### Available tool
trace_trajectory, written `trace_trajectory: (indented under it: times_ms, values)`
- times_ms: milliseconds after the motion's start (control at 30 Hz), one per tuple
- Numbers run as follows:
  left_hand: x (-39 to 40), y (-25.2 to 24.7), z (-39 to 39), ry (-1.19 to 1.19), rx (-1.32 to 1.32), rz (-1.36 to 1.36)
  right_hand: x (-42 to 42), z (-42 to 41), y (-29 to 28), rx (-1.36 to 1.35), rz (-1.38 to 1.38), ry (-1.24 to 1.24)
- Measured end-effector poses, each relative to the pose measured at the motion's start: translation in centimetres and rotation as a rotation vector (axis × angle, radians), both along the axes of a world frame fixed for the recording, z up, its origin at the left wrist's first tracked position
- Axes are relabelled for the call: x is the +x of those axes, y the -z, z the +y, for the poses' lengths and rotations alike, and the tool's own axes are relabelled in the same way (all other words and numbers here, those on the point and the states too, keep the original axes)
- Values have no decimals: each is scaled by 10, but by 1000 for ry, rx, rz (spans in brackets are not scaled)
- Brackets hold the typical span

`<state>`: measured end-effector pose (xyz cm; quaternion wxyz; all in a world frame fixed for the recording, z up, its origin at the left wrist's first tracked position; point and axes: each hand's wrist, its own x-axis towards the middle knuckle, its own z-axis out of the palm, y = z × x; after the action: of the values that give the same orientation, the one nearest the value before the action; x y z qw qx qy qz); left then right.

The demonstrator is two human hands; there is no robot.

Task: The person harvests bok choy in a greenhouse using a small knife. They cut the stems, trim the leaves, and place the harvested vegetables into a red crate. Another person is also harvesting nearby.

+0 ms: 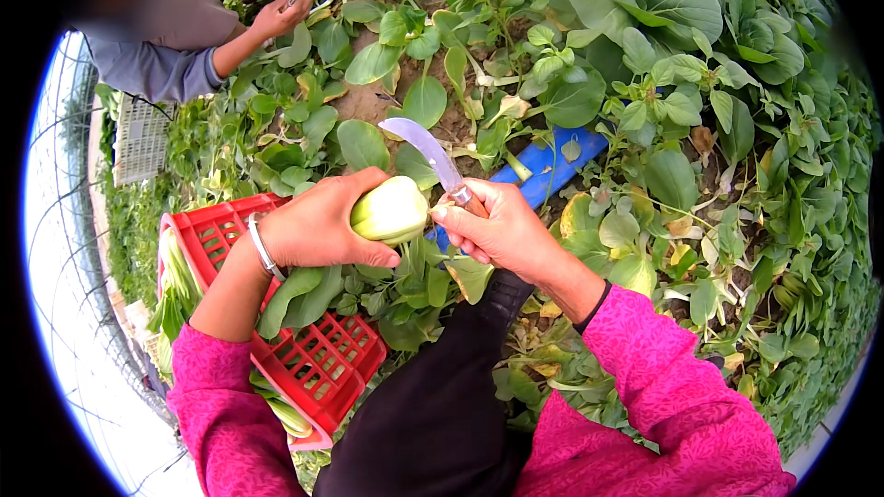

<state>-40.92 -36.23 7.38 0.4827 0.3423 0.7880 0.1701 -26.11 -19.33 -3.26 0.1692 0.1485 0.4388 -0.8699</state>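
My left hand point(324, 221) holds a head of bok choy point(391, 212) around its pale green stalks, with the base towards my right hand and the dark leaves hanging below my wrist. My right hand point(494, 224) is closed on the wooden handle of a curved knife point(425, 148). Its blade points up and to the left, above the base of the bok choy. My right thumb and forefinger are close to the base; whether they pinch a small yellowish scrap there I cannot tell for sure.
A red plastic crate point(324, 359) holding bok choy stands at my left. A blue strip-like object point(552, 166) lies among the plants ahead. At the upper left a co-worker's hand point(283, 14) is near a plant, and a pale crate point(140, 140) stands below their sleeve. Leafy plants grow at right.
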Motion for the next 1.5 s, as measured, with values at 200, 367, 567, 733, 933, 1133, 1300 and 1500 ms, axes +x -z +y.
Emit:
trace_trajectory:
  times_ms: [200, 367, 567, 733, 933, 1133, 1300, 1500]
  values:
    - [4, -11, 6, -39, -49, 122, -3, -5, 10, -215, -54, 199]
    - [7, -1, -1, -43, -65, 144, -12, -9, 9, -130, 9, -57]
    - [7, 1, -8, 28, -78, 267, -10, -16, 21, -27, 42, -87]
    - [11, 5, -8, 18, -23, 257, -11, -15, 18, -497, -141, -29]
    - [17, 9, -9, 103, 11, 343, -15, -24, 17, -260, -89, 59]
    - [19, 11, -8, 93, -19, 414, -17, -22, 7, -324, -63, 287]
    - [15, 7, -7, 22, -56, 342, -20, -24, 13, -233, -86, 355]
    - [26, 20, -9, -105, -46, 295, -25, -34, 19, -569, -146, 361]
